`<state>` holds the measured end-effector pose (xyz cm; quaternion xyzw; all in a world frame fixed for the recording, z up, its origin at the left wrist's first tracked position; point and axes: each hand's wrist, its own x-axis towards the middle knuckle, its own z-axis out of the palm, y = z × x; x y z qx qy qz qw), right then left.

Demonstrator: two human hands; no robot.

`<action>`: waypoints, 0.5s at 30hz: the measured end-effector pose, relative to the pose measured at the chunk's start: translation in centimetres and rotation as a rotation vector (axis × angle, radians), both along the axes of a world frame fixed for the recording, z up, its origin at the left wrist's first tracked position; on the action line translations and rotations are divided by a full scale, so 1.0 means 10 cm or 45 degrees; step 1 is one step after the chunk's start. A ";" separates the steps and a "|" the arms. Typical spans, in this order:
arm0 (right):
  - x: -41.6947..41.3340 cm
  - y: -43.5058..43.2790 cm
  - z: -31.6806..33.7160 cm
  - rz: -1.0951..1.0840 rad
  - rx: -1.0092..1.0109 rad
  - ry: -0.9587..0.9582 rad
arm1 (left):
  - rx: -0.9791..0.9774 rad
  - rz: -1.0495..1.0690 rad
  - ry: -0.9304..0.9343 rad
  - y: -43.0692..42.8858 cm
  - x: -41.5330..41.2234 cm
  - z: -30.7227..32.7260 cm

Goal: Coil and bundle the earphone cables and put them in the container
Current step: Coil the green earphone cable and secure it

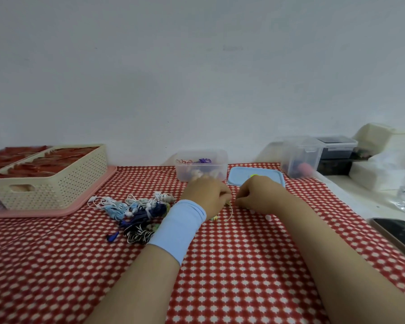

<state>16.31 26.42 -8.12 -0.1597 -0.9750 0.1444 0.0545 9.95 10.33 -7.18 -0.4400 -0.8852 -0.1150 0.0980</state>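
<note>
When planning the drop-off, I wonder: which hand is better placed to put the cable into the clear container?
Left, probably: the left hand sits directly before the clear container, while the right hand sits before the blue lid beside it.

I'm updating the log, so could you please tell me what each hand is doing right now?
Left hand: curled, pinching the pale earphone cable.
Right hand: curled, seemingly pinching the same cable.

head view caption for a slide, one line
Left hand and right hand pinch a cable near the pile, container open behind.
</note>
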 end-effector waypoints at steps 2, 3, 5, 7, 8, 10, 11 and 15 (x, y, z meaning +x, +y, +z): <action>-0.03 -0.03 -0.02 -0.005 0.083 -0.013 | -0.065 0.030 -0.104 0.02 -0.02 -0.03; -0.04 -0.03 -0.02 -0.010 0.107 -0.015 | -0.097 0.039 -0.137 0.03 -0.04 -0.05; -0.04 -0.04 -0.01 -0.008 0.113 -0.015 | -0.137 0.047 -0.189 0.04 -0.08 -0.08; -0.03 -0.03 -0.01 0.011 0.087 -0.005 | -0.146 0.055 -0.192 0.05 -0.09 -0.09; -0.02 -0.03 -0.01 0.021 0.048 0.017 | -0.150 0.057 -0.183 0.06 -0.09 -0.09; 0.00 -0.01 -0.02 0.030 -0.086 0.083 | -0.150 0.059 -0.193 0.08 -0.10 -0.10; 0.00 -0.01 -0.03 0.024 -0.147 0.118 | -0.139 0.058 -0.221 0.09 -0.11 -0.11; 0.01 0.01 -0.05 -0.022 -0.276 0.287 | 0.051 0.054 -0.272 0.04 -0.12 -0.16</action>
